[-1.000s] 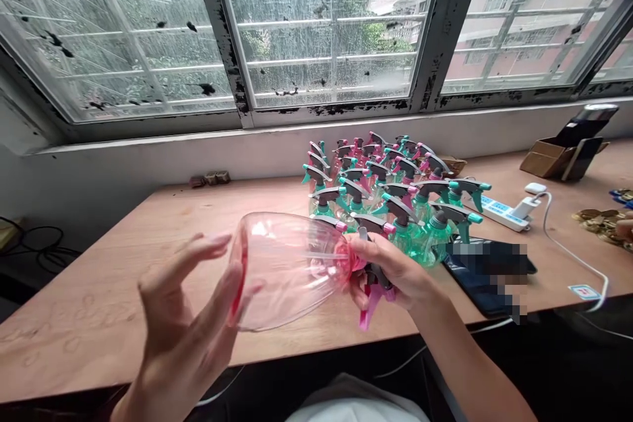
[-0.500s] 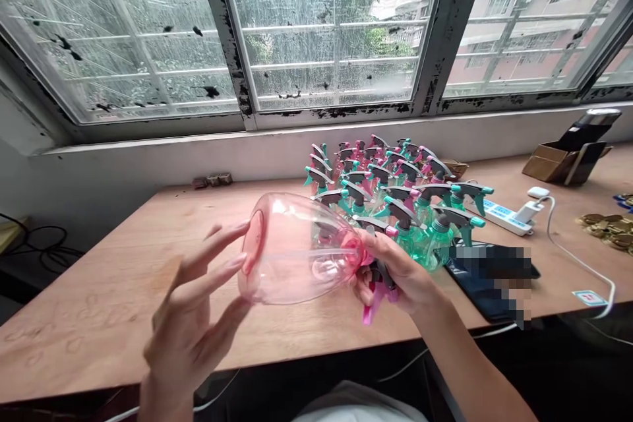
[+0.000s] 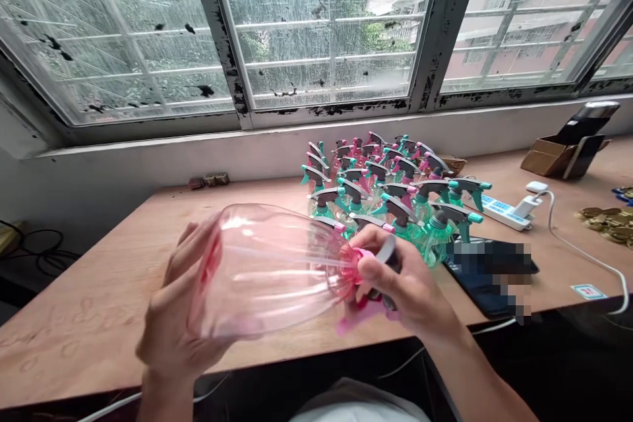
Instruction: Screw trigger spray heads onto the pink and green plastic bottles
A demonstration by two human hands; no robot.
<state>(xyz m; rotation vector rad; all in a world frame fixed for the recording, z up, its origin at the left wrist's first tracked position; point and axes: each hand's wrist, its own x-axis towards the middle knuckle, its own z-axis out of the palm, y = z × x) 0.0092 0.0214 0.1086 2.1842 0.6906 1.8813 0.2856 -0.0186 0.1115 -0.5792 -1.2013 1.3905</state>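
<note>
A clear pink spray bottle (image 3: 270, 270) lies sideways in the air above the front of the wooden table (image 3: 99, 290), its base toward the left. My left hand (image 3: 180, 316) cups that base, fingers curled round it. At the neck, my right hand (image 3: 400, 280) is closed on the grey and pink trigger head (image 3: 378, 277), with the pink trigger poking out below the fingers. Just behind the right hand stands a tight group of assembled pink and green spray bottles (image 3: 390, 191).
A white power strip (image 3: 504, 214) with a plugged charger and cable lies right of the bottles. A dark blurred flat object (image 3: 487, 270) sits near the front edge. A cardboard box (image 3: 548, 158) and gold-coloured small parts (image 3: 608, 221) are at far right. Windows run behind.
My left hand went from open fingers beside the bottle's base to wrapped round it. The bottle has come nearer and swung slightly, and the right hand has turned on the trigger head.
</note>
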